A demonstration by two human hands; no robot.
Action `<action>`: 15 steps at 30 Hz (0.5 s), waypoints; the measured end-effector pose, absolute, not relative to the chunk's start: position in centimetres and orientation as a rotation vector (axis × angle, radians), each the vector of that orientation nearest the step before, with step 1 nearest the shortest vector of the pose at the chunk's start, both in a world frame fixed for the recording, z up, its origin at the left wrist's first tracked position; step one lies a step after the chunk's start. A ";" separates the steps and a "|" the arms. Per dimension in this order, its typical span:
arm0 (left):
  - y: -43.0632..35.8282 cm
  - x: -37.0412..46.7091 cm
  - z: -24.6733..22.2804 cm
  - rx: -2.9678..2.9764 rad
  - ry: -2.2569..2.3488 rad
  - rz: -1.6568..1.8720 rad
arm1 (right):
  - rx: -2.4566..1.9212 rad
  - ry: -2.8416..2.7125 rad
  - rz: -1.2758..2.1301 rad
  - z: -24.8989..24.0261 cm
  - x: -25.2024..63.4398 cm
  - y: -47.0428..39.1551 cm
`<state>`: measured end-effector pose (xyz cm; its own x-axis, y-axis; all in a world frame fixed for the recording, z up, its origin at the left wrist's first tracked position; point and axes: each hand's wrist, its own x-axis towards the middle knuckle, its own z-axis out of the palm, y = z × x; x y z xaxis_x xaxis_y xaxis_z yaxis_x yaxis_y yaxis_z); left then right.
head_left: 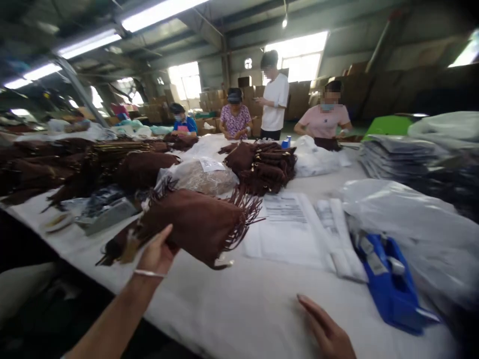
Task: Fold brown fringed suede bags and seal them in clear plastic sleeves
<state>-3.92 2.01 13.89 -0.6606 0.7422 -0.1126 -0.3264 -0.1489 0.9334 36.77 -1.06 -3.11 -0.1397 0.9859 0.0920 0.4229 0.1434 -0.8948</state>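
Note:
My left hand (159, 254) grips a brown fringed bag (198, 222) by its near left edge, thumb on top and fingers underneath. The bag is held tilted above the white-covered table, its fringe spreading to the right. A small pale metal piece shows at its lower corner. At the lower right, my right hand (327, 329) is over the table with nothing in it, fingers stretched out and partly cut off by the frame. Nearest to that hand is a blue tape dispenser (392, 284). Printed sheets (286, 224) in clear plastic lie beyond the bag.
Piles of brown bags (262, 167) and a clear bag of tan material (204, 177) sit farther back. A grey tray (110, 217) is at left. Plastic bags (400, 209) and stacked packets (396, 157) fill the right side. Several people are across the table.

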 end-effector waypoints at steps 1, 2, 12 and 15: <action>1.1 -0.2 11.0 0.347 1.328 1.745 | -1.429 -1.625 0.973 -2.5 37.8 -1.3; 0.0 3.3 8.3 0.182 1.297 1.546 | -1.477 -1.572 0.945 -1.7 38.7 -1.6; -5.6 14.2 -0.5 -0.013 1.109 0.945 | -1.043 -2.469 0.408 1.9 33.7 -4.3; -5.5 13.8 -0.3 -0.015 1.085 0.978 | -1.075 -2.543 0.278 -0.7 30.2 -3.3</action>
<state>13.80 -5.54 -0.31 0.1098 0.6586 -0.7444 -0.6725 0.6007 0.4324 30.22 -3.32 -0.75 -0.6434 0.7223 0.2537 0.6503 0.6906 -0.3165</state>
